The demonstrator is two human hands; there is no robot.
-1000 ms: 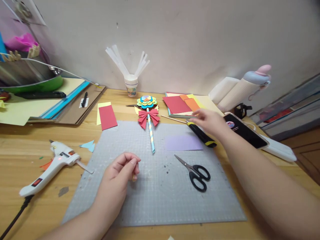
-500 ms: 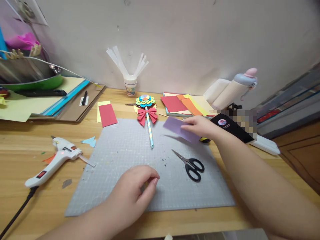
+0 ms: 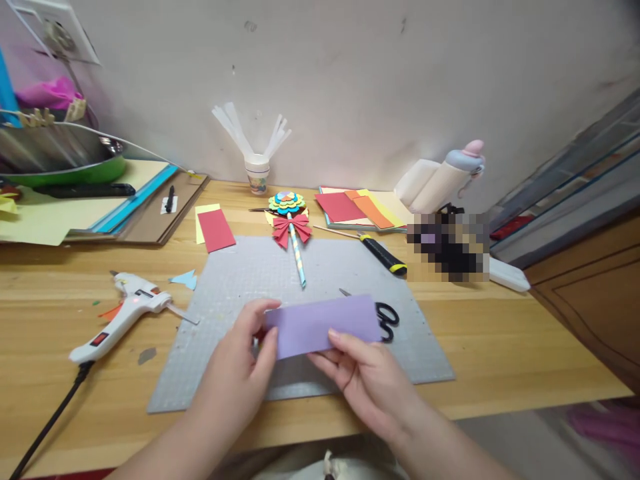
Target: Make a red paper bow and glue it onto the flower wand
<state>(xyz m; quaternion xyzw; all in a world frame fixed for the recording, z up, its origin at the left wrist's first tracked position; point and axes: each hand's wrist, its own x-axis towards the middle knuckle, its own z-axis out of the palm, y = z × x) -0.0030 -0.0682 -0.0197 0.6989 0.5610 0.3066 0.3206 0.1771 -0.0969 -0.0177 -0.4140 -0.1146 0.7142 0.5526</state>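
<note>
A rectangular sheet of purple paper (image 3: 320,327) is held above the grey cutting mat (image 3: 220,267). My right hand (image 3: 367,373) pinches its lower edge, thumb in front and fingers behind. At the left end, my left hand (image 3: 245,350) curls around the paper's edge, with the thumb at the front. Partly covered by the sheet, black-handled scissors (image 3: 387,317) lie on the mat. A paper flower (image 3: 287,203) with a red pleated bow (image 3: 291,230) and a striped paper stem (image 3: 297,257) rests at the mat's far edge.
A white glue gun (image 3: 133,307) lies left, its black cord running forward. Red paper (image 3: 217,230) lies behind the mat. A yellow-and-black cutter (image 3: 383,253) sits at the mat's far right, near stacked coloured paper (image 3: 340,208). A cup (image 3: 257,177) holds translucent sticks.
My right hand has brought the purple paper from the mat's far right to its front middle. My left hand has moved to the paper's left end. The view has shifted slightly.
</note>
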